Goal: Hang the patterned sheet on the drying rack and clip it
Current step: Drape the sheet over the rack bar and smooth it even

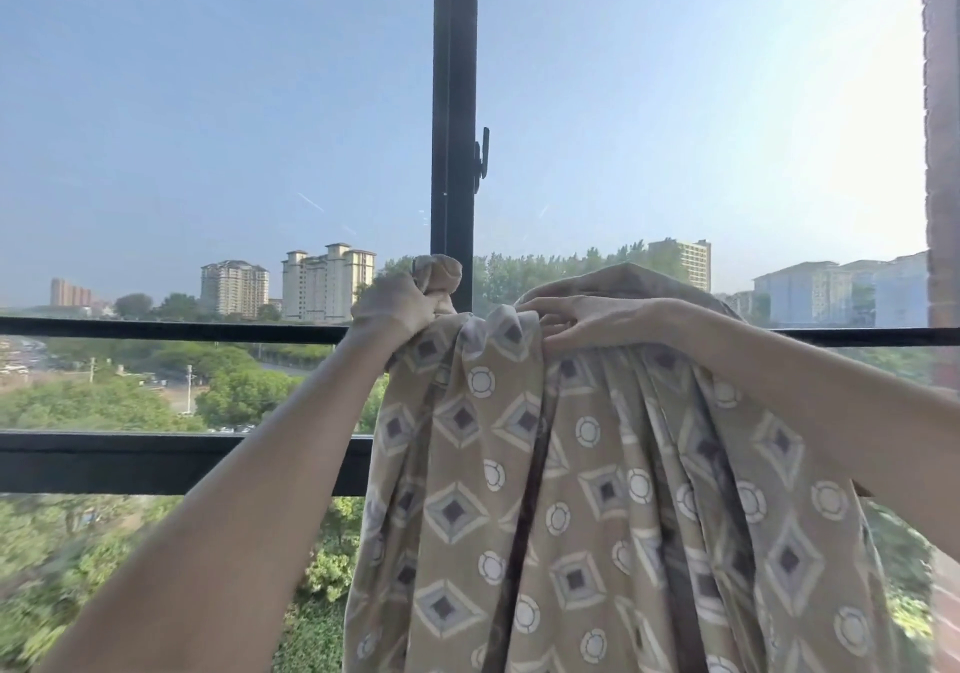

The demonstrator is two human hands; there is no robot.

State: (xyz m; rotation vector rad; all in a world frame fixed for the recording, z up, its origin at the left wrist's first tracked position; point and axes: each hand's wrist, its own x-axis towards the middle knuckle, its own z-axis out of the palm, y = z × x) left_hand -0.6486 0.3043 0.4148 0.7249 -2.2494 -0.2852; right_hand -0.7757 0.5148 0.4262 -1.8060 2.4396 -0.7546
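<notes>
A tan patterned sheet [597, 490] with grey diamonds and white rings hangs in folds in front of the window, held up at chest height. My left hand [397, 303] grips a bunched corner of the sheet, with a knot of cloth sticking up above the fist. My right hand [587, 321] pinches the sheet's gathered top edge just to the right, fingers pointing left. More cloth humps up behind the right hand. No drying rack or clip shows in the head view.
A large window with a dark frame fills the view, with a vertical post [454, 116] carrying a handle [483, 155] and horizontal bars [156, 332] behind the sheet. A brick wall edge [943, 153] stands at the far right. Trees and buildings lie outside.
</notes>
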